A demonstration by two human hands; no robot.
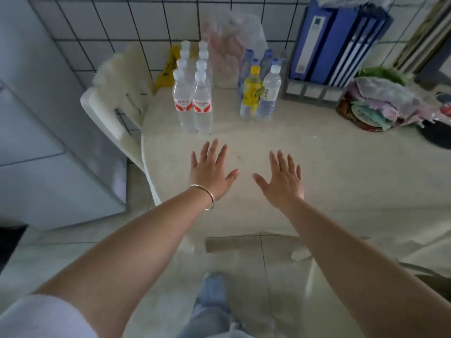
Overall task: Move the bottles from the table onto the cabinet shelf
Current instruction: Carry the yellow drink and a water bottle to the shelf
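Observation:
Several clear water bottles with white caps and red labels (192,103) stand in two rows at the back left of the pale table (341,172). To their right stands a second cluster: a yellow bottle (251,91), a clear bottle with a white cap (268,96) and blue-capped bottles (247,67) behind. My left hand (211,172), with a thin bangle at the wrist, and my right hand (283,179) are spread flat, palms down, over the table's front middle, holding nothing. Both are well short of the bottles. A grey-white cabinet (36,142) stands at the left; its shelf is not visible.
A white plastic chair (114,108) stands between cabinet and table. Blue binders (336,40) in a grey rack sit at the back right, a clear plastic bag (231,45) leans on the tiled wall, and a heap of bags (380,103) lies on the right.

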